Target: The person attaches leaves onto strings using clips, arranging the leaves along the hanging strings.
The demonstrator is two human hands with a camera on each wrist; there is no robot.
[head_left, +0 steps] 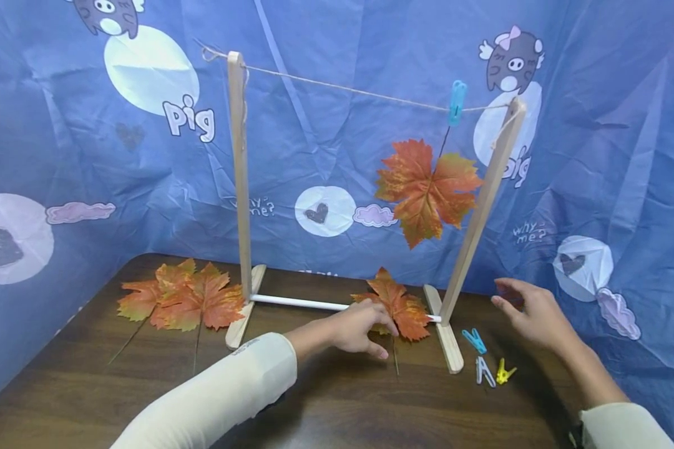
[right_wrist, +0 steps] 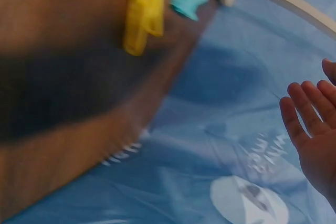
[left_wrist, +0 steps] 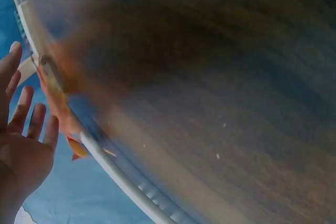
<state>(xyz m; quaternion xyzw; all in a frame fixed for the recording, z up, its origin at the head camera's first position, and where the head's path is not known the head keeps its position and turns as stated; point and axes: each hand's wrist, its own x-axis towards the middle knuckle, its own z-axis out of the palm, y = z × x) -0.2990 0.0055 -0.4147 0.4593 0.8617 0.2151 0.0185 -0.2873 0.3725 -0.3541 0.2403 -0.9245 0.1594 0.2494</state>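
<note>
One leaf [head_left: 402,307], tip [head_left: 382,274] away, stem [head_left: 395,360] toward camera

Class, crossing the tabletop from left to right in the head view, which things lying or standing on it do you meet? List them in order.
Left leaf group, left wooden foot, single leaf, right wooden foot, blue clothespin, grey clothespin, yellow clothespin.

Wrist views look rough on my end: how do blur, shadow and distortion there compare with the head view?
Head view: fairly sharp, with the hanging leaf and yellow clothespin clearly outlined; left wrist view: the table smeared, darkest toward the top, and the white rod bowed, apparently by the lens; right wrist view: the same clothespin soft-edged, a dark shadow across the table.
</note>
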